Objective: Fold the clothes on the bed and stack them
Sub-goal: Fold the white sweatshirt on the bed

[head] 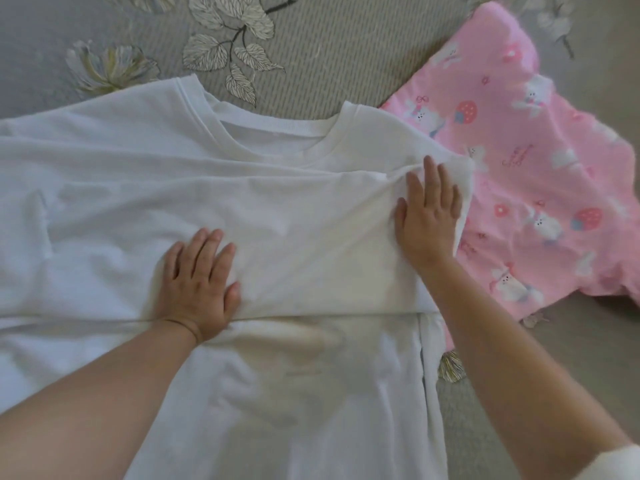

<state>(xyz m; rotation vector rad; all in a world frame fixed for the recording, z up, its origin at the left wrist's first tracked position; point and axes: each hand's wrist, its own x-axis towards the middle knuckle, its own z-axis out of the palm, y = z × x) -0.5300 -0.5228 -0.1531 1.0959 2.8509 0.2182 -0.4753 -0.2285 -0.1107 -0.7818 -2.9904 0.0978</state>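
A: Where is the garment being worked on?

B: A white T-shirt (277, 216) is spread across the bed cover (329, 46), collar (263, 129) toward twelve o'clock. A fold of it, apparently a sleeve and side panel, has been laid over the chest. A pink printed cloth (519, 168) lies at about two o'clock, its near edge tucked under the shirt's shoulder.

A: How are the hands set?

B: Nothing is gripped. The left hand (199, 282) is laid flat on the folded panel near seven o'clock of the shirt's middle, fingers straight and spread. The right hand (427, 216) is pressed flat at three o'clock, fingers extended toward the shoulder, where the fabric is bunched into creases.

A: What step is judged to be in hand?

B: Smoothing of the fold, most likely, before the next fold is made.

A: What could go wrong?

B: The creases by the right fingertips could be pressed in rather than flattened if the palm is pushed toward the collar. The loose edge at three o'clock could be dragged off line, giving a crooked fold. The pink cloth could be pulled along, since the two are touching there. The opposite side, at nine o'clock, is seen to be rumpled and could be trapped unevenly.
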